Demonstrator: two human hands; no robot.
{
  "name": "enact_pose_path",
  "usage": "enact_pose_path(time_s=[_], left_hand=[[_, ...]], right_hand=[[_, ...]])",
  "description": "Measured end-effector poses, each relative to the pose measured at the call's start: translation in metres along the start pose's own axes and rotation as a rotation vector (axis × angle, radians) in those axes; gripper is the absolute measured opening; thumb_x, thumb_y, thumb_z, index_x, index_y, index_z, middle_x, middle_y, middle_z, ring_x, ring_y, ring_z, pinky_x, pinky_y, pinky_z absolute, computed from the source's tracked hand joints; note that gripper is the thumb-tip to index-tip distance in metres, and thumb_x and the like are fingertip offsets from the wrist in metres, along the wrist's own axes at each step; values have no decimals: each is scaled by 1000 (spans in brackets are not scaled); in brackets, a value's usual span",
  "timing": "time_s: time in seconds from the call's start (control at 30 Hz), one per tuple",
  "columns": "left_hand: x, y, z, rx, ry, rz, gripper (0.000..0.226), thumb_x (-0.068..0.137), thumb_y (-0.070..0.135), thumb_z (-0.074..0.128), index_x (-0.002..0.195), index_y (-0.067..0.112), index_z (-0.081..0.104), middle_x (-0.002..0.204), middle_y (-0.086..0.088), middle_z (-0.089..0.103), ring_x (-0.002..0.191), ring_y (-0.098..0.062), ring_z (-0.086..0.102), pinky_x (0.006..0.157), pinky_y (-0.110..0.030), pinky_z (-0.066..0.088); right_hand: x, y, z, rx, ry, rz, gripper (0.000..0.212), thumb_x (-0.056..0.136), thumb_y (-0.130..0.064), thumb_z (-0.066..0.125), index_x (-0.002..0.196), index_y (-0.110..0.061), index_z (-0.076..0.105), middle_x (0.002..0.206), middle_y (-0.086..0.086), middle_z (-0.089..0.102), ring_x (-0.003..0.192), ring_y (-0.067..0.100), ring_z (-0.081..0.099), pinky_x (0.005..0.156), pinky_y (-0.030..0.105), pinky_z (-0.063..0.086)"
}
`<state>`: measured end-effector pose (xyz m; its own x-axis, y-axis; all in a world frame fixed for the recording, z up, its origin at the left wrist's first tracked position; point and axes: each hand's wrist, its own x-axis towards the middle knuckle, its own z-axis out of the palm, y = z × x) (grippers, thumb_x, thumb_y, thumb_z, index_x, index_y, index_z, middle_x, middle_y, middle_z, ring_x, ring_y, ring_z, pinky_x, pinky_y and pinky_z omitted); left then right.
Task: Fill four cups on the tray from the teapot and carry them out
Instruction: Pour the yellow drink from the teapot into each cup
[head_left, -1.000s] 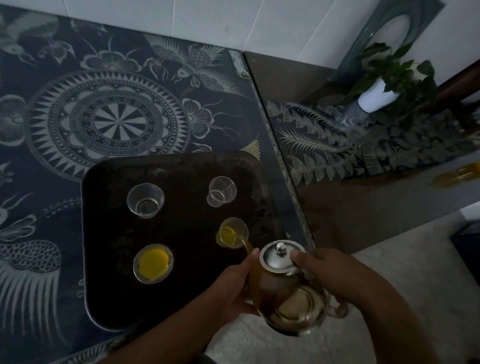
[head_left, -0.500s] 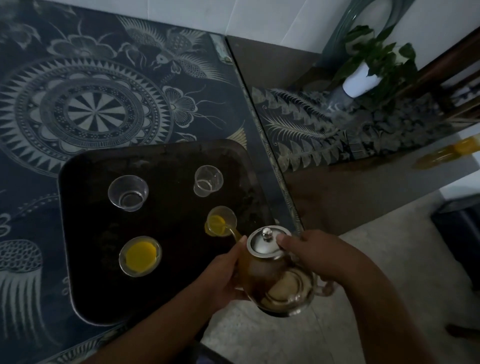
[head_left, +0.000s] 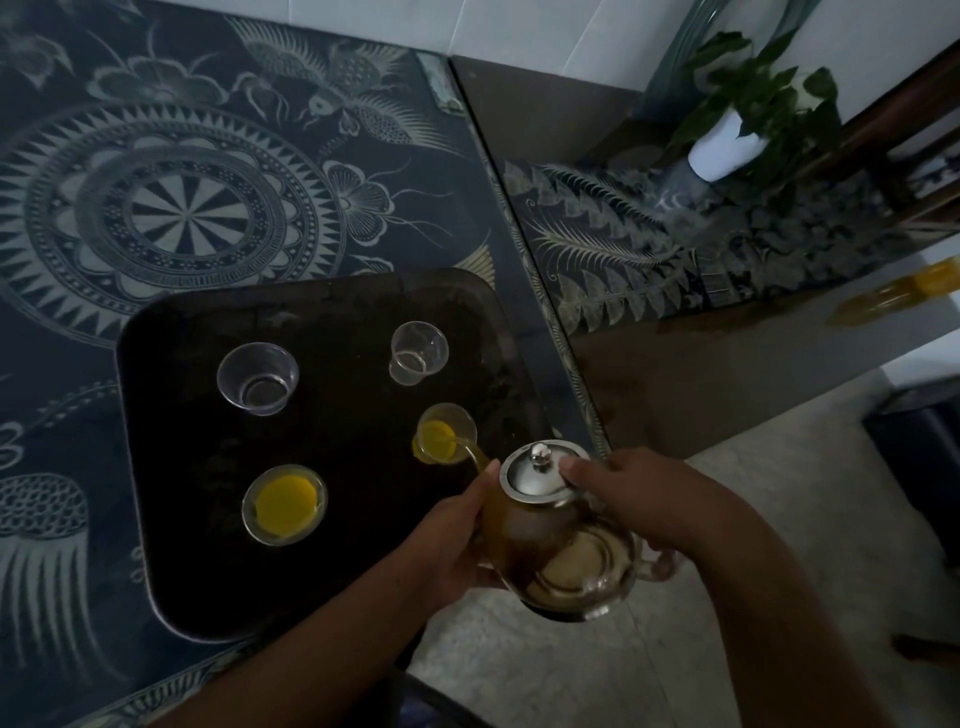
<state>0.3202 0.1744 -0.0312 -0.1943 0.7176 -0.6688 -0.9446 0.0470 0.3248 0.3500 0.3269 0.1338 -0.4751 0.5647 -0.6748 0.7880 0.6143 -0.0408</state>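
A dark tray (head_left: 171, 467) lies on the patterned table and carries several small clear cups. The near-left cup (head_left: 284, 504) holds yellow tea. Tea streams from the spout into the near-right cup (head_left: 445, 434), which is partly full. The far-left cup (head_left: 258, 378) and far-right cup (head_left: 418, 352) hold no tea. A glass teapot (head_left: 558, 545) with a metal lid is tilted toward the tray, over its near right corner. My left hand (head_left: 457, 540) cups the pot's body. My right hand (head_left: 639, 499) holds the pot from the handle side, with a fingertip on the lid.
The table (head_left: 156, 182) has a dark blue ornate top. A lower patterned surface (head_left: 649, 249) adjoins it on the right, with a potted plant (head_left: 737, 130) in a white pot at the back. Pale floor (head_left: 779, 519) lies below right.
The pot stays tilted and tea keeps flowing into the near-right cup, whose level has risen slightly. The camera view has shifted a little; both hands keep their hold.
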Motion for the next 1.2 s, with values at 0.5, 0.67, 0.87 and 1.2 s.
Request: enact_pose_path(time_s=[0.5, 0.67, 0.87, 1.2], left_hand=[[-3, 0, -2, 16, -22, -10, 63, 88, 71, 55, 124, 25, 76, 126, -10, 76, 122, -35, 69, 107, -65, 50], [-5, 2, 0, 16, -9, -4, 61, 84, 72, 58, 117, 26, 80, 124, -10, 77, 121, -36, 69, 107, -65, 50], [-5, 1, 1, 21, 13, -1, 61, 80, 72, 59, 115, 27, 81, 122, -9, 78, 121, -35, 69, 107, -64, 50], [-5, 9, 3, 14, 94, 5, 72, 67, 71, 74, 117, 20, 80, 121, -14, 78, 118, -39, 71, 104, -66, 51]], right_hand=[[1, -3, 4, 6, 20, 11, 114, 47, -95, 33, 123, -18, 65, 122, 12, 66, 103, 30, 66, 82, 38, 54], [-2, -5, 2, 16, 15, 6, 108, 47, -94, 33, 119, -20, 67, 114, 9, 68, 95, 27, 67, 77, 35, 55], [-1, -2, 2, 31, 2, 13, 108, 45, -95, 33, 113, -18, 67, 110, 8, 67, 93, 25, 66, 71, 33, 52], [7, 11, 4, 98, -45, -14, 71, 80, -80, 45, 116, -23, 66, 113, 5, 66, 97, 24, 65, 84, 41, 56]])
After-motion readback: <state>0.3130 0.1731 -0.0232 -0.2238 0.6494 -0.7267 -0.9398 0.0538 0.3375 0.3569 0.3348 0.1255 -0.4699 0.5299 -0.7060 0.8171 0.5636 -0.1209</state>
